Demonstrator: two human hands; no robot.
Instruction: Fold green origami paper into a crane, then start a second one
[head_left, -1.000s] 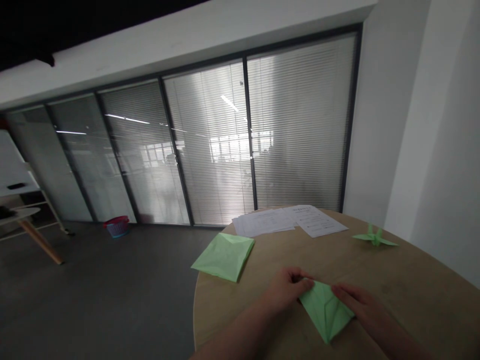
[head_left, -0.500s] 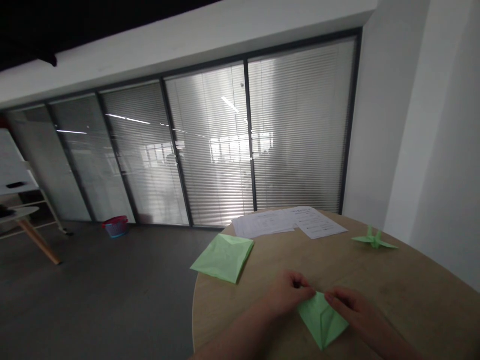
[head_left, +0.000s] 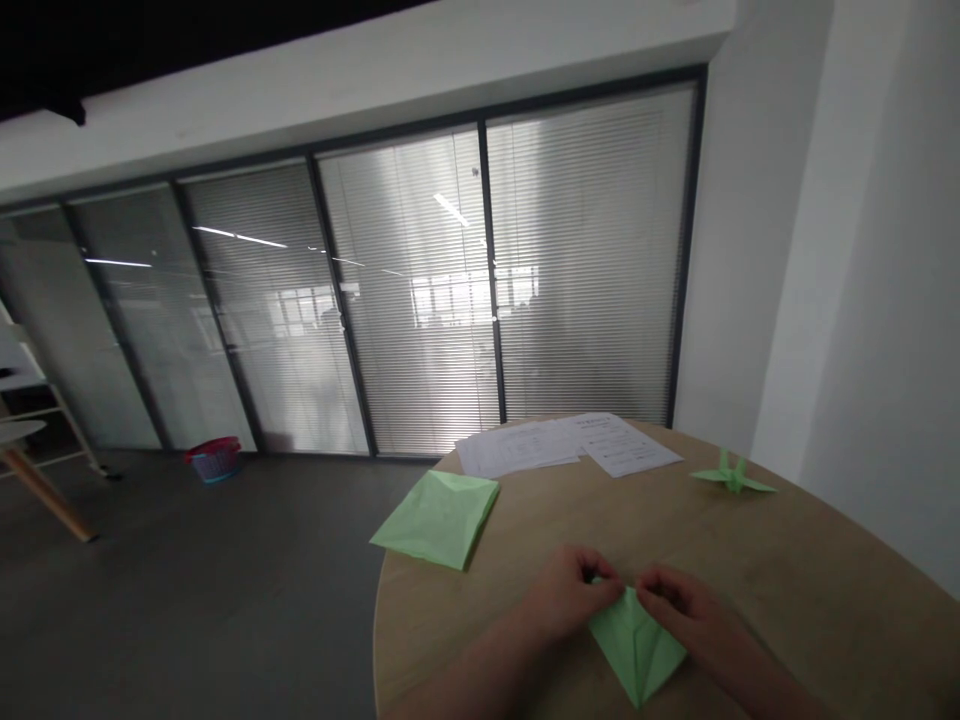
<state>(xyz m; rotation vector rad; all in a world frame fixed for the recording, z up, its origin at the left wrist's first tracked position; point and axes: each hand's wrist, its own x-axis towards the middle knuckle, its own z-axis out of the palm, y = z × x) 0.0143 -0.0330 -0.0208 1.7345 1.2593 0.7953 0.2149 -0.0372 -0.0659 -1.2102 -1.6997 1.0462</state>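
Note:
A folded piece of green paper (head_left: 636, 650) lies on the round wooden table (head_left: 540, 520) close to me, one corner pointing my way and a crease running down its middle. At its upper left edge, my left hand (head_left: 574, 590) pinches the paper between thumb and fingers. My right hand (head_left: 679, 605) is closed on the upper right edge, thumb and fingertips together near the top corner. The fingers hide part of the far corner. Farther right stands a folded green paper crane (head_left: 734, 474) with its wings spread.
Flat green paper sheets (head_left: 439, 520) overlap the table's left edge. Printed white papers (head_left: 525, 448) lie at the far side. A red and blue basket (head_left: 214, 460) is on the floor to the left. Glass panels with blinds (head_left: 420, 300) stand behind the table.
The view has turned slightly to the right, so everything sits a little further left. The right hand's fingers have closed in nearer the paper's top corner; both hands still hold the paper.

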